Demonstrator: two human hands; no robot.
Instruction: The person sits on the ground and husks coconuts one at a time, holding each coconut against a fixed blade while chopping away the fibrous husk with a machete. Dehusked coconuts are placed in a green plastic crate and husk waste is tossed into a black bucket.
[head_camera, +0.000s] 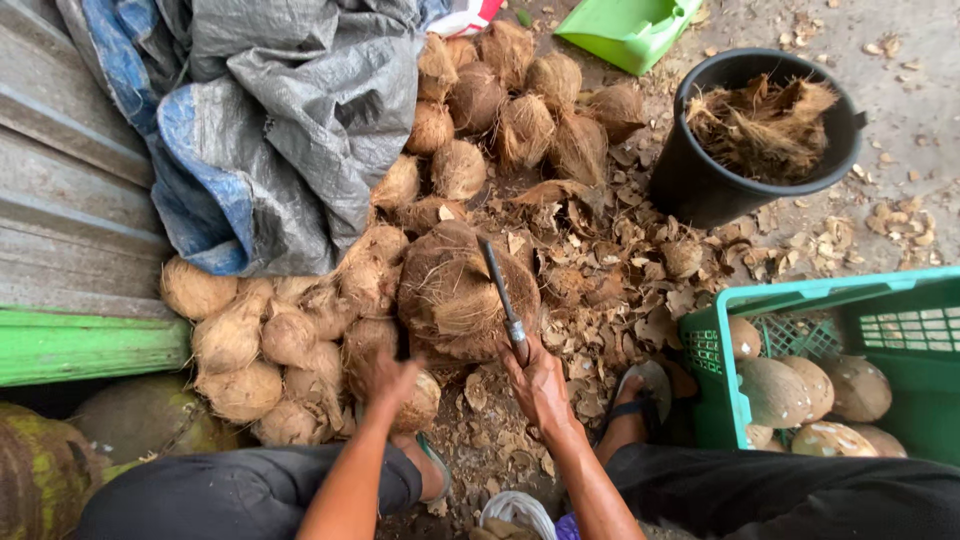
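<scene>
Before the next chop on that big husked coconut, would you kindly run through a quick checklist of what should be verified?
1. Right hand grips the knife firmly: ok, fingers wrapped round the handle.
2. Blade rests on the large coconut: ok.
3. Left hand is away from the blade: ok, it sits at the coconut's lower left edge.
4. Sandalled foot is out of the swing path: cannot tell, it lies close to the right hand.
5. Green crate has room: ok.
6. Black bucket has room for husk: not ok, nearly full.
</scene>
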